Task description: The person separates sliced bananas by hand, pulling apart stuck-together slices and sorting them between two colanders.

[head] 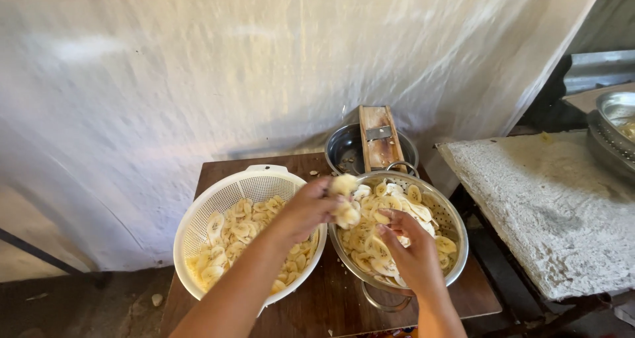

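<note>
My left grip (311,206) clutched banana slices (345,199), my right grip (410,245) pinched more, between two colanders: white (198,219), steel (456,245).

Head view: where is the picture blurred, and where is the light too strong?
In the head view, the left hand and the banana slices it holds are smeared by motion; the right hand in the metal colander is sharper. Bright light washes out the white sheet behind; the far right corner is dark. The white colander is clear.

head view, looking down, close above table (331,298)
</note>
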